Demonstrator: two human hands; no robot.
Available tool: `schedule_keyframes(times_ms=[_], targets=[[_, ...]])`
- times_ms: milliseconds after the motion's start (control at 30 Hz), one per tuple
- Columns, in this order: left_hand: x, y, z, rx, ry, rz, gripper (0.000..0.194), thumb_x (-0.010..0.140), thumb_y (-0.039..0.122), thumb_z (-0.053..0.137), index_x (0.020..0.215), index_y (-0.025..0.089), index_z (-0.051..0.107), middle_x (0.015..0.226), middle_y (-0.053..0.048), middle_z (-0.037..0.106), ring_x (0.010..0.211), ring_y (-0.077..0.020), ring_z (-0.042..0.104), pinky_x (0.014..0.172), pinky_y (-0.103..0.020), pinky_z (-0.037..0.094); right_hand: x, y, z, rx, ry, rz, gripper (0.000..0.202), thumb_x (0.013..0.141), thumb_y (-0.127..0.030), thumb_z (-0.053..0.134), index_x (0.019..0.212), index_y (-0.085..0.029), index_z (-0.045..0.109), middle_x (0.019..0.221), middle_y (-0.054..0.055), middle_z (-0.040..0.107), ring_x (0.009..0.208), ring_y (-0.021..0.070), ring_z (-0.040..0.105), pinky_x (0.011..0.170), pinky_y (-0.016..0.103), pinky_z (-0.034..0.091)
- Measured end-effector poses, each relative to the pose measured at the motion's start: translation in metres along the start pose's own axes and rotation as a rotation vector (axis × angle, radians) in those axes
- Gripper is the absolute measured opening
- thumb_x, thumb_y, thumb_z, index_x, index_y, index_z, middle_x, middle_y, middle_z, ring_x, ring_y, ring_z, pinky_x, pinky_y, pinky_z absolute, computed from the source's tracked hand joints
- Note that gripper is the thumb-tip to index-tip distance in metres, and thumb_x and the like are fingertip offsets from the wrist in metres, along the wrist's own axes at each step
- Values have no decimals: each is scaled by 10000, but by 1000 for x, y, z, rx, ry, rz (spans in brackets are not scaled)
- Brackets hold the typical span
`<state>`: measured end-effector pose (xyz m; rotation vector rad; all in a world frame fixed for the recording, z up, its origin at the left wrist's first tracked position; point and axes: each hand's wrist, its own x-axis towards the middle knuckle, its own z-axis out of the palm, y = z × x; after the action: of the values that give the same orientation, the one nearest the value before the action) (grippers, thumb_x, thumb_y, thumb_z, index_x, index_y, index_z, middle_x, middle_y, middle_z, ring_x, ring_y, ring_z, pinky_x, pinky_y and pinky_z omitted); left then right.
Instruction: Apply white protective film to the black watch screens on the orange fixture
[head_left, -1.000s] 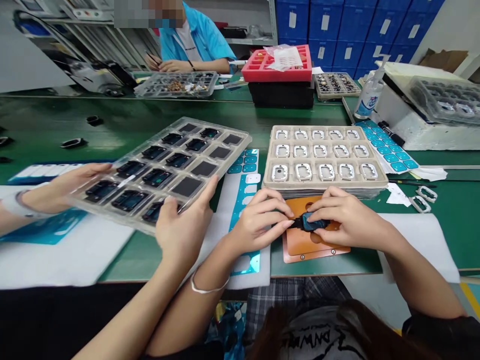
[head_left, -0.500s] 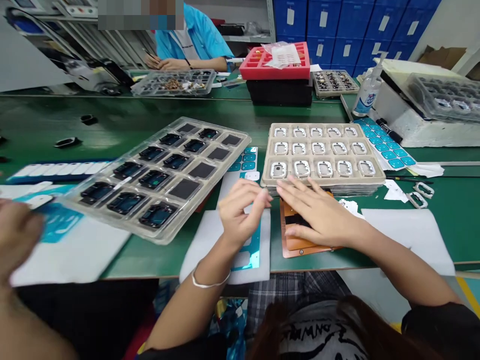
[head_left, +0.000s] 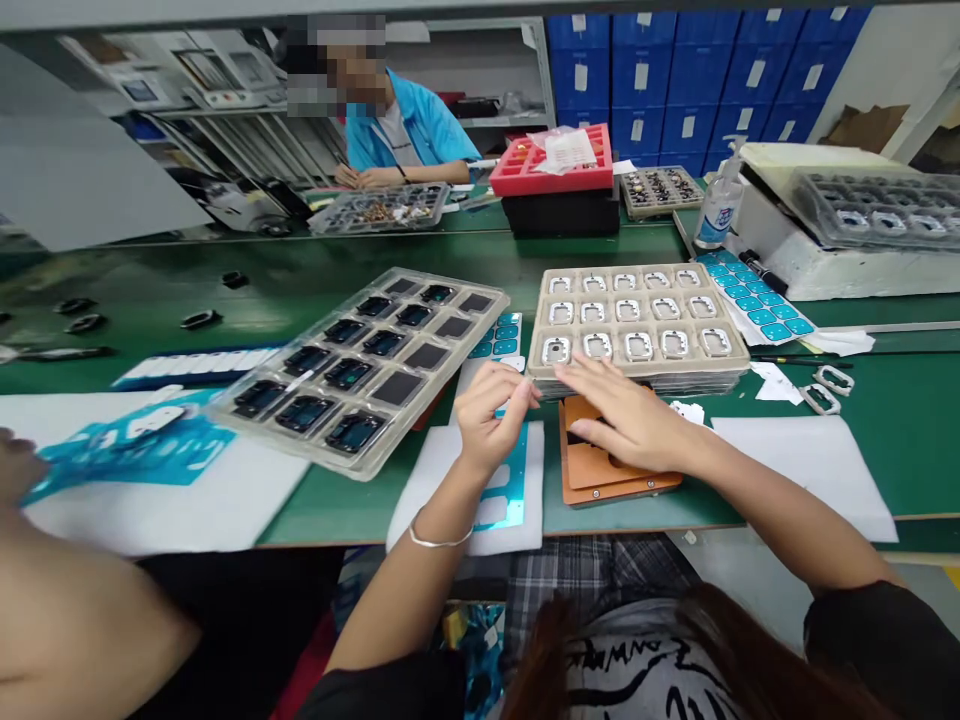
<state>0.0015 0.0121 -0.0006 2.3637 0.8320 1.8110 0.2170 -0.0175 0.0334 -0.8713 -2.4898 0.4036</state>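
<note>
My left hand (head_left: 491,415), a thin bangle on its wrist, is raised with fingers curled in a pinch; whatever lies between the fingertips, if anything, cannot be made out. Below it a teal adhesive sheet (head_left: 516,485) lies on a white foam pad (head_left: 427,490). My right hand (head_left: 634,415) is spread palm down over an orange fixture (head_left: 581,480), partly hiding it. Its fingertips come up to the front edge of a beige tray (head_left: 536,335) of silver metal frames (head_left: 637,346). Whether they touch the tray is unclear.
A clear tray (head_left: 442,385) of dark square parts lies tilted at left. A co-worker's arm (head_left: 67,610) reaches in beside teal film (head_left: 150,450). Another person (head_left: 409,130) sits opposite. A red box (head_left: 551,175), sanitizer bottle (head_left: 718,205) and loose frames (head_left: 820,400) also stand or lie about.
The view has shifted slightly up and left. My hands keep nearly the same pose, the right one still spread over the fixture. At far left the co-worker's hand has moved further out of view.
</note>
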Motion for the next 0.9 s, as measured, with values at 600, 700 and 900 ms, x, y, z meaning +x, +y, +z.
schedule_keyframes(times_ms=[600, 700, 900], targets=[[2, -3, 8, -85, -118, 159, 618, 774, 605, 730, 1225, 213, 578, 1141, -143, 694, 1070, -276, 668, 879, -449, 553, -14, 4, -5, 1278, 183, 423, 373, 831, -495, 708, 1043, -224, 563, 966, 57, 729, 798, 158, 663, 733, 316, 518], [1, 5, 13, -121, -108, 151, 655, 752, 559, 778, 1272, 232, 551, 1177, -138, 678, 1104, -276, 658, 915, -460, 549, -11, -4, 3, 1524, 115, 487, 400, 809, -491, 749, 1029, -221, 553, 976, 82, 741, 788, 152, 673, 727, 305, 525], [-3, 16, 17, -210, -81, 122, 668, 730, 505, 815, 1288, 222, 584, 1082, -116, 728, 1017, -252, 696, 888, -443, 580, -11, -4, 12, 1371, 153, 453, 363, 826, -489, 724, 1009, -212, 576, 834, 23, 697, 680, 123, 616, 647, 268, 514]])
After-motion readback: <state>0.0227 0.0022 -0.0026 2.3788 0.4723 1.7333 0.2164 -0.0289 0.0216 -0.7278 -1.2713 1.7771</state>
